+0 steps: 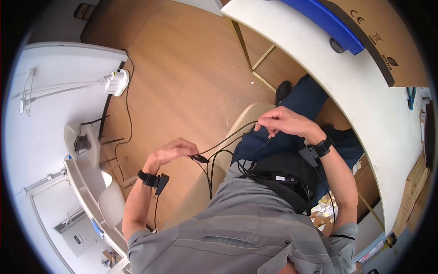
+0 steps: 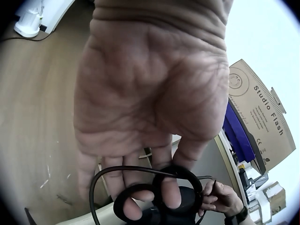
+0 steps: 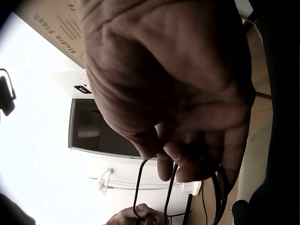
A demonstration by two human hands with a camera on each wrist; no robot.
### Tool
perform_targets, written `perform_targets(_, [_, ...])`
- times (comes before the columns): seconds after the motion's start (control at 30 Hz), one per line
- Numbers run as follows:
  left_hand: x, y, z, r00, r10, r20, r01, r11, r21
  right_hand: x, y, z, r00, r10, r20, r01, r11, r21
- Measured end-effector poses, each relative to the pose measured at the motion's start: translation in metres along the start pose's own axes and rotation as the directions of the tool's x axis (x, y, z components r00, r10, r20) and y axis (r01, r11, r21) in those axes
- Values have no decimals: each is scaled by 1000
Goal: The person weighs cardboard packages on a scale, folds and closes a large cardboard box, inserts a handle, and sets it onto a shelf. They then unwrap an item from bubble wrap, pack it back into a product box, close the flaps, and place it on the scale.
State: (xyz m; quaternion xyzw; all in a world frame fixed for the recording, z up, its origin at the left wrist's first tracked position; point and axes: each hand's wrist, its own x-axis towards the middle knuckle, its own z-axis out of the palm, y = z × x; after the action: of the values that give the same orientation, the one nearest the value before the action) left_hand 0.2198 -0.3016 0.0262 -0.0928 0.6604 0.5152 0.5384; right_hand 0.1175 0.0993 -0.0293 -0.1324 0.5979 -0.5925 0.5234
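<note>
In the head view my left hand (image 1: pixel 185 152) pinches the black plug end of a thin black cable (image 1: pixel 226 141) above the floor. My right hand (image 1: pixel 267 126) grips the same cable further along, over my lap. The cable sags in loops between both hands and runs down to a black pouch (image 1: pixel 280 176) at my waist. The left wrist view shows the left hand (image 2: pixel 150 194) with fingers curled round coiled cable (image 2: pixel 140 169). The right wrist view shows the right hand (image 3: pixel 183 161) with fingertips closed on cable strands (image 3: pixel 169 192).
I sit on a beige chair (image 1: pixel 246 116) over a wooden floor (image 1: pixel 182 73). A white desk (image 1: pixel 365 96) curves along the right with a cardboard box (image 1: pixel 388 32) and a blue case (image 1: pixel 326 20). A white table (image 1: pixel 54 96) with a power strip (image 1: pixel 119 81) stands left.
</note>
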Motion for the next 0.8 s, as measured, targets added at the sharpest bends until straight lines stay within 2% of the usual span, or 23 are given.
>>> perform_targets(0.07, [-6,-16,9,999,5,35,-3,999,-51,-3,-1,-2,999,35,-29,-36,999,-20])
perform_targets(0.13, [-11,-28,20,995,70,76,-34,914,-404,-1,5,-3,998,35,-57,-36,999,-20])
perform_targets(0.17, [-13,-34,22,995,67,76,-30,912,-410,0,7,-3,995,26,-96,-29,999,-27])
perform_targets(0.23, [-15,-43,24,990,33,136,49,832,-553,1,5,-3,994,38,-104,-38,999,0])
perform_targets(0.33, [-19,-53,20,973,60,223,88,797,-598,4,5,-4,991,39,-127,-40,999,-6])
perform_targets(0.37, [-21,-54,25,973,57,223,91,795,-600,4,5,-4,991,44,-127,-44,999,4])
perform_targets(0.43, [-22,-51,38,989,-86,122,136,856,-498,5,7,-5,990,50,-129,-48,999,16])
perform_targets(0.53, [-18,-61,49,979,-28,202,129,853,-506,6,10,-7,978,101,-180,-84,991,104])
perform_targets(0.67, [-12,-58,57,971,-89,223,194,837,-511,4,14,-12,978,84,-191,-66,993,99])
perform_targets(0.73, [-13,-61,58,942,-309,128,334,882,-331,3,15,-13,977,86,-196,-69,993,94])
perform_targets(0.8, [-13,-54,60,923,-348,162,383,869,-313,5,18,-15,983,62,-175,-42,992,118])
